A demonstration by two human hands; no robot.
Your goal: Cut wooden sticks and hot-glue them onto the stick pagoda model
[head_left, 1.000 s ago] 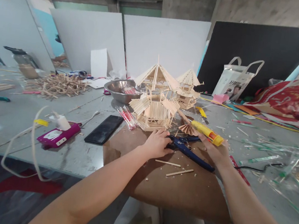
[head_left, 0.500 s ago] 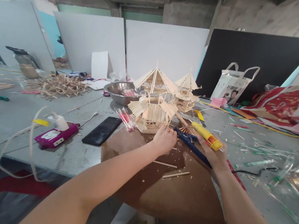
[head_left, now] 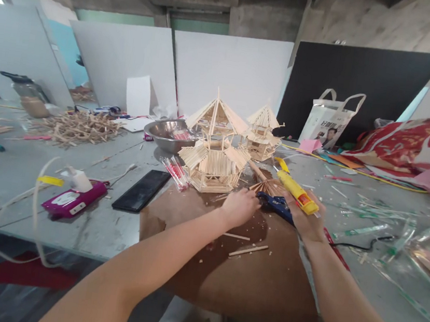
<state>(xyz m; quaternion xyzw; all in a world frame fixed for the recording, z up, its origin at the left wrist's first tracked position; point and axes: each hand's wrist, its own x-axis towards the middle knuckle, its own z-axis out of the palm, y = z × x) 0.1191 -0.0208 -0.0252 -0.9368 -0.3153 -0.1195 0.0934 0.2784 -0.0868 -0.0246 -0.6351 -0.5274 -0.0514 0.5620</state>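
My right hand is closed around a yellow tool with a red part and a clear stick-like end; its exact kind is unclear. Below it, close to both hands, is a dark blue tool, partly covered by the right hand. My left hand has its fingers bent together at the blue tool's left tip; what they pinch is hidden. Just beyond the left hand stands a pavilion model of thin wooden sticks. Brown pleated pieces lie behind the blue tool. Loose sticks rest on a brown sheet.
A second stick pavilion stands behind. Leftward are packaged red-and-white sticks, a metal bowl, a black phone, a purple power strip and a stick pile. Clear wrappers and a white bag are rightward.
My left hand has shifted right, away from the pavilion and nearer the blue tool's tip. The blue tool has turned and shows less of its length. The right hand keeps the yellow tool.
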